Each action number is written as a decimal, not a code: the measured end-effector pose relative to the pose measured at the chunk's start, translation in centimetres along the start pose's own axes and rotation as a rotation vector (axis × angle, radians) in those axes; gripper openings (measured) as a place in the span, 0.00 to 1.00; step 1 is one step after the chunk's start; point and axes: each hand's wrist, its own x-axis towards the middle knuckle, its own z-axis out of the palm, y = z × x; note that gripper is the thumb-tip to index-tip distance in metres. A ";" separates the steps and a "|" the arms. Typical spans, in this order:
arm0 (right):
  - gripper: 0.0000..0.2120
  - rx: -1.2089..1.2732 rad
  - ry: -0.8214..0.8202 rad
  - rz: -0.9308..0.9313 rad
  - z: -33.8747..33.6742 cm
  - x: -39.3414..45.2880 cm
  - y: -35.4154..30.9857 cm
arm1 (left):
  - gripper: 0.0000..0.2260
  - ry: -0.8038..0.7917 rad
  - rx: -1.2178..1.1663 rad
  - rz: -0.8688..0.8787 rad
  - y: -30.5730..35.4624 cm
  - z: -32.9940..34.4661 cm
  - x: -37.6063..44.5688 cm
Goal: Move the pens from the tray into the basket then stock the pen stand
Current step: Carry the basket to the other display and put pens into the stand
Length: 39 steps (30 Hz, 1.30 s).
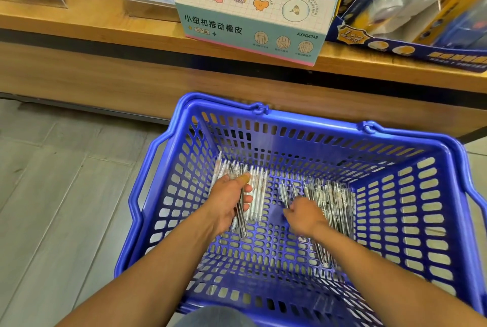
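So right now I've got both hands down in the blue perforated plastic shopping basket (432,221), which sits on the grey plank floor (52,181) in front of a wooden display shelf (105,36). My left hand (232,205) has its grip wrapped around a small bunch of slim clear-barrelled pens (241,217), with a bandage on one fingertip. More of the same pens lie in a row at the basket's far-left corner, just beyond that hand.

My right hand (303,217) is down at the loose heap of clear pens (332,205) spread along the right side of the basket bottom. The fingers look curled onto a pen or two, but it's blurry, so I can't tell if that grip really has anything.

Progress-wise: I see no tray, and the pens are all in the basket, so I'd guess the first half is done. I'm probably gathering a handful for the pen stand, which isn't in view either. Stocking is all still ahead.
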 end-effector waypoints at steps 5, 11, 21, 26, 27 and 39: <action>0.08 0.576 -0.067 -0.286 -2.9 -3.6 -4.8 | 0.22 -0.009 -0.003 0.015 0.2 0.2 -0.3; 0.09 0.591 -0.107 -0.453 -1.8 -6.0 -7.7 | 0.31 -0.101 -0.072 0.011 0.0 0.1 -0.2; 0.09 -0.019 0.105 -0.034 -0.6 -0.5 0.6 | 0.10 -0.027 -0.079 -0.035 0.2 0.0 0.1; 0.13 -0.179 0.144 0.054 0.5 0.3 1.8 | 0.14 -0.062 -0.077 -0.034 0.3 0.0 -0.1; 0.12 -0.210 0.151 0.067 0.5 0.4 1.6 | 0.16 -0.064 -0.078 -0.033 0.3 0.0 -0.1; 0.05 0.519 0.057 -0.224 -2.3 -2.9 -3.4 | 0.26 -0.031 -0.083 -0.033 0.4 0.1 -0.2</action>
